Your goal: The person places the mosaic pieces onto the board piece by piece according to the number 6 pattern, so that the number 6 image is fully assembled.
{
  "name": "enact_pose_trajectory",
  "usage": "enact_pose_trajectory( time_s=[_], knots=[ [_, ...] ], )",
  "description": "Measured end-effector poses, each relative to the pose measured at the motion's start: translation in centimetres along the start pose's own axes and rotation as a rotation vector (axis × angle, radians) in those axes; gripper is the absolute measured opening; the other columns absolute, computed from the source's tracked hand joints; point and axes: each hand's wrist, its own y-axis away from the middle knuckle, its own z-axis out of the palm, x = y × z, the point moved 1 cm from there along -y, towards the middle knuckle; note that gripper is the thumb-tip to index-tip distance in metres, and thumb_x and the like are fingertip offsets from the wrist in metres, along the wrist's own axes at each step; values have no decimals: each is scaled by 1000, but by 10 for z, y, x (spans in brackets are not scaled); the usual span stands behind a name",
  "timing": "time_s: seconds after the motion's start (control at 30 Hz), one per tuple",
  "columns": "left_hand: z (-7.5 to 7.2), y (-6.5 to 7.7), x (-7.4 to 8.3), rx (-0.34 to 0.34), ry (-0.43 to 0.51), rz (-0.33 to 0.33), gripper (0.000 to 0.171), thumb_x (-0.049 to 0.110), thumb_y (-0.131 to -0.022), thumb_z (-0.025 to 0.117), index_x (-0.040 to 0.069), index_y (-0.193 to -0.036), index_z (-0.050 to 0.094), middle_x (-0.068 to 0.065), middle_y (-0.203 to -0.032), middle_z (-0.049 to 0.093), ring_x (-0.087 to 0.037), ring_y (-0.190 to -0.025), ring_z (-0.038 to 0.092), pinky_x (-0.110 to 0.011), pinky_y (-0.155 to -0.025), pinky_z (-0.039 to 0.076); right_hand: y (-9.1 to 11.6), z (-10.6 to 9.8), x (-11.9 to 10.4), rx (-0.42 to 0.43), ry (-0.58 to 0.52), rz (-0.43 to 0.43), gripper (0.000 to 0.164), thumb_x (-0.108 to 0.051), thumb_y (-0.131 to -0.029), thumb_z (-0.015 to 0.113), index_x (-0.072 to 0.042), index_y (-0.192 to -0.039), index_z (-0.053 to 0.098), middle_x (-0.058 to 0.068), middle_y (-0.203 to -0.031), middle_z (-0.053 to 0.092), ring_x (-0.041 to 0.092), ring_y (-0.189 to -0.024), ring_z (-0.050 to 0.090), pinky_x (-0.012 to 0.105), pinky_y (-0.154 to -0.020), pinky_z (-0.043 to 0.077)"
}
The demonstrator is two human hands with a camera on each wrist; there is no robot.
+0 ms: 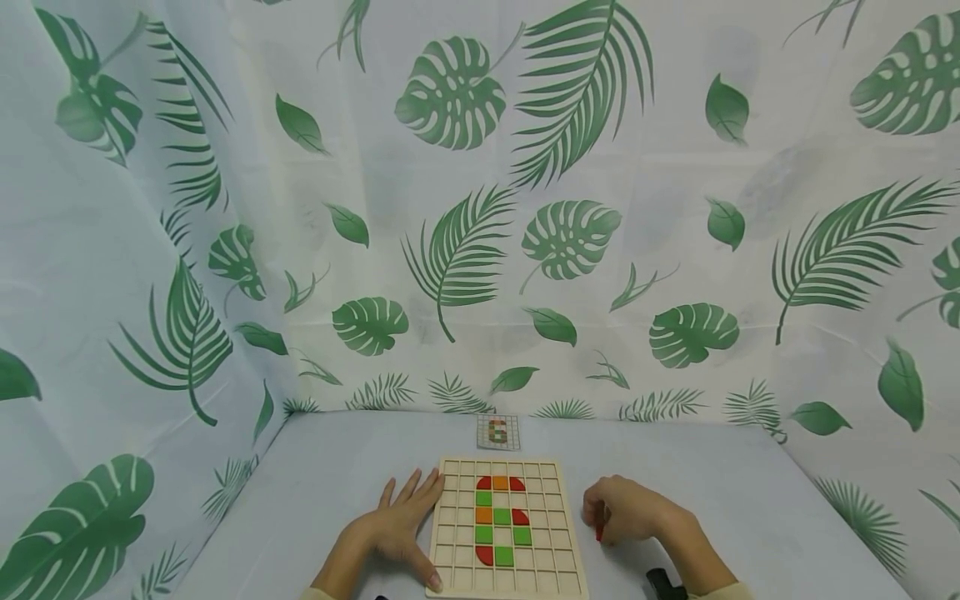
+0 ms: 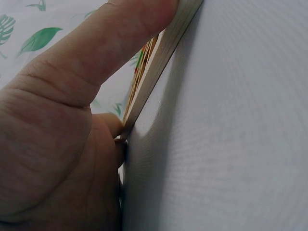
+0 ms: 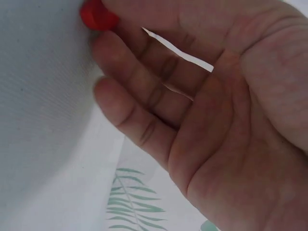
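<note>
A wooden grid board [image 1: 457,575] lies on the table, with red, orange and green tiles set in some of its squares. My left hand [image 1: 397,527] rests along the board's left edge, fingers spread and thumb at the near left corner. In the left wrist view the thumb [image 2: 96,53] presses against the board's wooden side [image 2: 161,57]. To the right of the board, my right hand [image 1: 630,510] pinches a small red tile [image 3: 98,15] close over the table. In the head view only part of that red tile [image 1: 599,532] shows beneath the fingers.
A small card [image 1: 498,432] with a printed grid and coloured pattern lies behind the board. The white table [image 1: 352,450] meets a leaf-patterned cloth [image 1: 480,183] at the back and sides. A black strap device [image 1: 664,582] sits at my right wrist.
</note>
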Motion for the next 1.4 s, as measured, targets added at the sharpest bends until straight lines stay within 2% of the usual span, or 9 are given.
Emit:
enact_pose_trajectory(
  time_s=[0.4,0.57,0.8,1.0,1.2,1.4],
  knots=[
    [-1,1,2,2,-4,9,148,65,-58,94,11,-168,10,-12,-177,3,-42,-162,-5,-74,-123,-8,-6,5,-2,67,13,-12,32,15,-75,73,-15,-84,72,-3,-79,65,12,-69,56,27,-60,49],
    [0,0,2,1,-4,9,149,65,-58,94,12,-168,10,-12,-177,3,-42,-162,-5,-74,-123,-8,-9,6,-1,74,30,-14,31,13,-76,74,-16,-87,74,-6,-79,67,10,-69,57,26,-61,50],
    [1,-1,0,4,-12,2,150,67,-57,94,14,-168,9,-11,-177,3,-41,-162,-5,-73,-123,-8,-9,4,1,49,11,-54,24,10,-78,78,-12,-86,71,-4,-79,67,7,-69,55,26,-61,47],
    [2,-1,-2,3,-17,0,150,69,-57,93,14,-168,9,-10,-177,3,-40,-163,-5,-72,-123,-8,-8,4,-1,37,27,-30,26,9,-76,78,-13,-85,68,-3,-77,64,8,-67,53,26,-59,45],
    [1,-1,-1,2,-13,1,149,68,-58,93,13,-168,10,-10,-177,3,-40,-163,-5,-73,-123,-8,-12,4,-2,49,38,31,27,9,-80,74,-14,-92,68,-2,-81,63,14,-73,55,29,-62,47],
    [1,-2,-2,-3,-13,0,150,70,-57,92,14,-169,8,-9,-177,2,-40,-163,-6,-73,-123,-8,-13,7,-1,77,32,-39,24,-4,-79,87,-15,-93,71,-2,-83,64,11,-75,55,27,-64,47]
  ],
)
